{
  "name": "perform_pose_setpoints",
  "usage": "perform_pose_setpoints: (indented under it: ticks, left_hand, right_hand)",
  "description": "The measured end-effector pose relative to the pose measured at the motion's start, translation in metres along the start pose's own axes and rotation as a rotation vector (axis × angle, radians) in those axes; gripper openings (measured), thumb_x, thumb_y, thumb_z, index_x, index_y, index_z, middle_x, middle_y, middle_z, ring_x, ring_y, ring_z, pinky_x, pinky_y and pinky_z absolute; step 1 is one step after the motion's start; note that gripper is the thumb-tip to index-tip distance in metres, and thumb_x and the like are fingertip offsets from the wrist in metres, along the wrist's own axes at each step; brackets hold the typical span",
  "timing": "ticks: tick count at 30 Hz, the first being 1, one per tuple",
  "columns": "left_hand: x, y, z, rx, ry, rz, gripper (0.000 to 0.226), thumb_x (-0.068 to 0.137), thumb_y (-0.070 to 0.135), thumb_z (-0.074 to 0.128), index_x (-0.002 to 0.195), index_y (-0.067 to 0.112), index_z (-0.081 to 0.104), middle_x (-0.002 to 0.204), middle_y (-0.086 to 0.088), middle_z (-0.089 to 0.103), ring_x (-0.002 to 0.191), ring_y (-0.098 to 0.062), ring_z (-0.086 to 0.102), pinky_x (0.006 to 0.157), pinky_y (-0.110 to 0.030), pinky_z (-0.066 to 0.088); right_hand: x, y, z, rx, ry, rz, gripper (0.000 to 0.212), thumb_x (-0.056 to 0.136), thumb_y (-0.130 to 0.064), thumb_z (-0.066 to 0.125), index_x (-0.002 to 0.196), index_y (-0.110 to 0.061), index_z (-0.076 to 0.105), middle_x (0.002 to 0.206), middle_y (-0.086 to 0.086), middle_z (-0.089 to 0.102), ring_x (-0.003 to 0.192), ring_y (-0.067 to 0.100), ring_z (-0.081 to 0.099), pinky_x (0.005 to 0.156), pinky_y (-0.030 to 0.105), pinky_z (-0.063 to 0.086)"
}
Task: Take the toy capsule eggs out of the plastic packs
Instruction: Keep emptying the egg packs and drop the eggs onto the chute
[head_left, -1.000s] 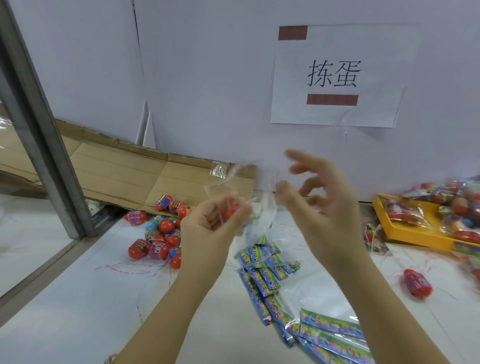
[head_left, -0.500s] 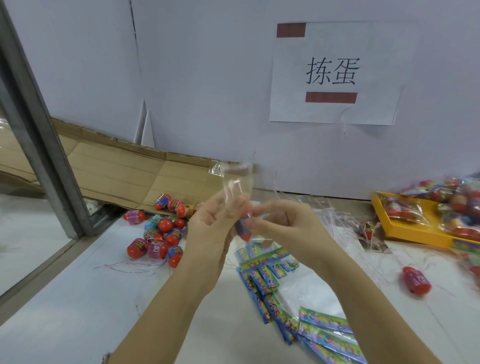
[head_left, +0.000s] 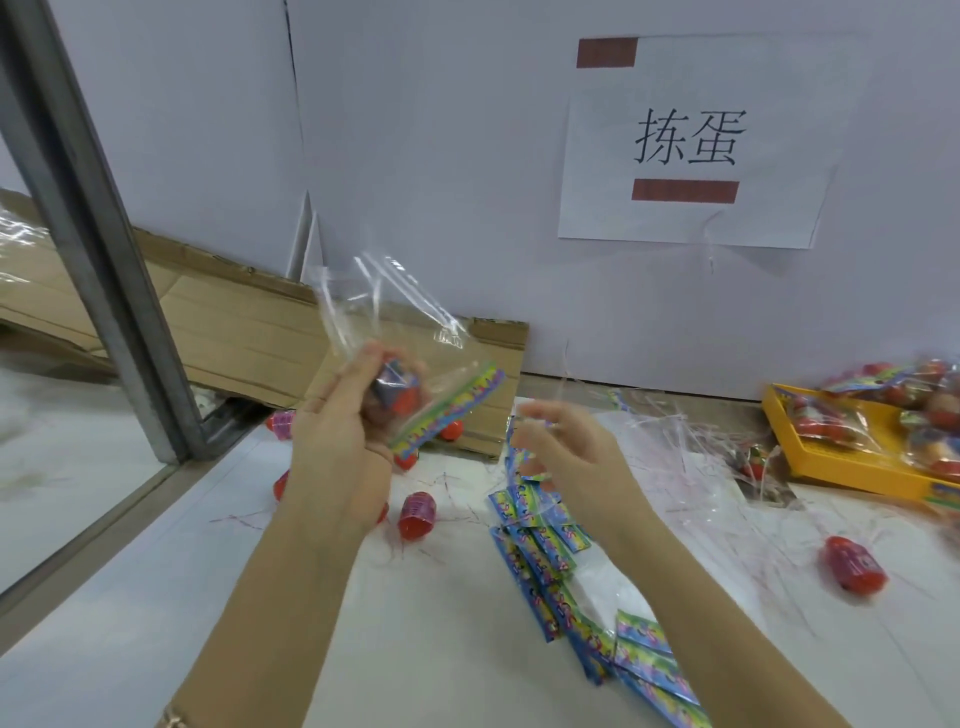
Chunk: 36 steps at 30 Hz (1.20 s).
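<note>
- Right hand (head_left: 571, 457) has drawn away from the left hand (head_left: 337, 436) since the earlier frame. It now hovers apart to the right with fingers loosely curled, holding nothing.
- Left hand grips a toy capsule egg (head_left: 397, 389) together with its clear plastic pack (head_left: 358, 312). The egg sits against the fingertips and the film stands up above them.
- Blur hides whether the egg is inside the film.
- The pack's header strip (head_left: 452, 408) slants to the egg's right.
- A loose egg (head_left: 415, 517) lies on the tabletop (head_left: 156, 597).
</note>
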<state>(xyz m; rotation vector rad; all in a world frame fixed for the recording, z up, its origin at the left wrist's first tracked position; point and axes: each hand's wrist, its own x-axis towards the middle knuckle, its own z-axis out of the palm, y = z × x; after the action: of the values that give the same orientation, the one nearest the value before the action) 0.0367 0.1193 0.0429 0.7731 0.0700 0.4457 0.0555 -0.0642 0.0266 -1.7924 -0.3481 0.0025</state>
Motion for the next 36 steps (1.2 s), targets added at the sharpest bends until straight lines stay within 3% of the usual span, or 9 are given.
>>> perform_pose_setpoints:
  ticks: [3, 6, 8, 10, 14, 19, 25, 30, 36]
  left_hand:
    - [0.009, 0.011, -0.009, -0.067, 0.036, 0.023, 0.015, 0.080, 0.023, 0.071, 0.068, 0.014, 0.070, 0.070, -0.001, 0.069, 0.074, -0.016, 0.070, 0.072, -0.032, 0.060]
    - [0.012, 0.011, -0.011, -0.115, 0.028, 0.017, 0.024, 0.089, 0.023, 0.067, 0.065, 0.017, 0.067, 0.068, 0.002, 0.063, 0.074, -0.013, 0.066, 0.082, -0.036, 0.059]
    - [0.012, 0.008, -0.010, -0.091, 0.000, 0.000, 0.005, 0.080, 0.015, 0.070, 0.080, 0.011, 0.066, 0.080, -0.004, 0.064, 0.085, -0.017, 0.065, 0.078, -0.032, 0.060]
    - [0.009, 0.001, -0.009, -0.023, -0.035, 0.016, 0.028, 0.071, 0.006, 0.069, 0.098, 0.008, 0.063, 0.089, -0.007, 0.067, 0.086, -0.017, 0.068, 0.073, -0.029, 0.059]
    - [0.000, -0.005, -0.005, 0.096, -0.101, 0.060, 0.042, 0.068, 0.004, 0.070, 0.109, 0.008, 0.063, 0.087, -0.007, 0.072, 0.076, -0.019, 0.074, 0.054, -0.030, 0.058]
    - [-0.003, -0.011, -0.003, 0.383, -0.109, 0.097, 0.055, 0.060, 0.013, 0.077, 0.113, 0.020, 0.065, 0.104, -0.006, 0.075, 0.095, -0.022, 0.072, 0.074, -0.027, 0.059]
    - [-0.016, -0.033, 0.003, 0.706, -0.299, 0.132, 0.057, 0.077, 0.000, 0.077, 0.118, 0.034, 0.059, 0.098, 0.009, 0.075, 0.087, -0.008, 0.071, 0.075, -0.020, 0.056]
    - [-0.024, -0.044, 0.006, 0.788, -0.398, 0.119, 0.056, 0.079, -0.004, 0.074, 0.115, 0.037, 0.059, 0.107, 0.006, 0.074, 0.101, -0.013, 0.069, 0.089, -0.027, 0.055]
    - [-0.029, -0.046, 0.005, 0.940, -0.492, 0.210, 0.057, 0.080, 0.002, 0.076, 0.125, 0.032, 0.058, 0.109, 0.017, 0.070, 0.102, -0.002, 0.066, 0.085, -0.015, 0.051]
  right_hand:
    - [-0.007, 0.012, 0.023, -0.387, -0.147, -0.092, 0.021, 0.093, -0.030, 0.058, 0.111, -0.041, 0.061, 0.111, -0.015, 0.062, 0.090, 0.006, 0.057, 0.082, 0.017, 0.048]
    - [-0.011, 0.020, 0.052, -0.834, -0.282, -0.215, 0.046, 0.095, -0.049, 0.046, 0.140, -0.046, 0.036, 0.135, -0.008, 0.050, 0.121, 0.018, 0.044, 0.104, 0.040, 0.032]
    - [-0.013, 0.024, 0.071, -1.031, -0.239, -0.295, 0.048, 0.096, -0.056, 0.035, 0.143, -0.046, 0.031, 0.137, -0.004, 0.049, 0.122, 0.025, 0.041, 0.101, 0.044, 0.024]
    - [-0.014, 0.027, 0.081, -1.100, -0.175, -0.347, 0.042, 0.098, -0.051, 0.034, 0.139, -0.041, 0.040, 0.129, 0.000, 0.055, 0.115, 0.028, 0.046, 0.097, 0.043, 0.021]
    - [-0.006, 0.024, 0.066, -0.718, -0.054, -0.325, 0.032, 0.088, -0.022, 0.055, 0.116, -0.038, 0.057, 0.111, -0.004, 0.060, 0.099, 0.018, 0.056, 0.090, 0.035, 0.038]
    - [0.011, -0.014, -0.008, 0.112, 0.301, -0.106, 0.042, 0.078, 0.005, 0.066, 0.094, -0.033, 0.057, 0.090, -0.008, 0.064, 0.064, -0.006, 0.060, 0.057, 0.012, 0.048]
    - [0.003, -0.058, -0.056, 0.689, 0.127, -0.224, 0.037, 0.064, 0.006, 0.056, 0.092, -0.017, 0.060, 0.080, 0.001, 0.063, 0.063, 0.016, 0.061, 0.056, 0.021, 0.051]
    - [-0.007, -0.076, -0.050, 0.621, 0.033, -0.299, 0.024, 0.074, 0.003, 0.062, 0.089, -0.015, 0.058, 0.074, -0.002, 0.066, 0.063, 0.017, 0.063, 0.062, 0.025, 0.055]
    - [-0.014, -0.075, -0.045, -0.055, 0.237, -0.501, 0.028, 0.070, -0.009, 0.076, 0.086, -0.026, 0.061, 0.085, -0.015, 0.072, 0.082, 0.002, 0.065, 0.078, 0.017, 0.045]
